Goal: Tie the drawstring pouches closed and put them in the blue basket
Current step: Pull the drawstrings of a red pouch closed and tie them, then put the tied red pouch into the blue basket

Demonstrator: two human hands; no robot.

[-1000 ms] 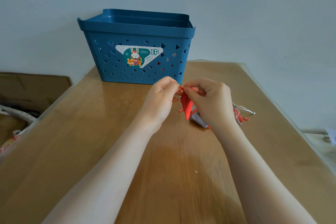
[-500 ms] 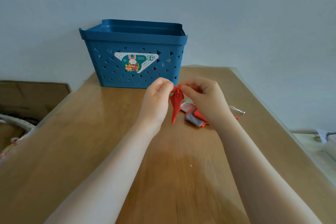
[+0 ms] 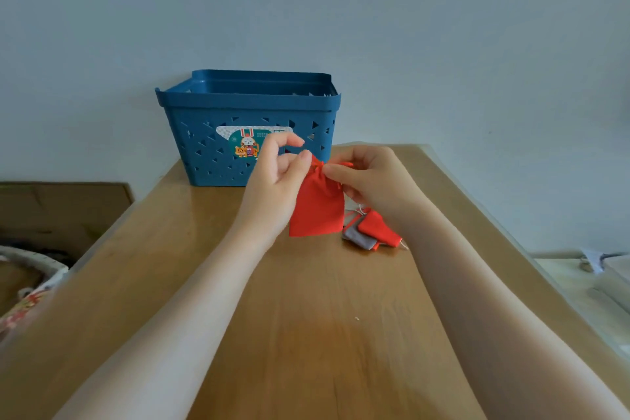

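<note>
**Red pouch up at the neck, both hands on it**

Both hands are working above the middle of the wooden table [image 3: 211,283]. The left hand [image 3: 276,181] pinches the gathered neck of the red pouch [image 3: 317,208] with thumb against a curled finger, while its forefinger arches free above. The right hand [image 3: 371,181] meets it from the other side, fingertips curled in and nipping the red drawstring [image 3: 342,165] right at the neck. The pouch hangs down between the two wrists, body flat and spread, its lower edge over the tabletop; whether it touches the wood is hard to say from here.

Just beside it, toward the table's right edge and partly under the right wrist, lies a small heap: a second red pouch [image 3: 378,230] overlapping a grey pouch [image 3: 359,237], pale cords trailing from them.

At the far edge, left of centre, stands the blue basket [image 3: 211,147], open top, triangle cut-outs, a cartoon sticker on its near wall. What lies inside it is not visible.
</note>
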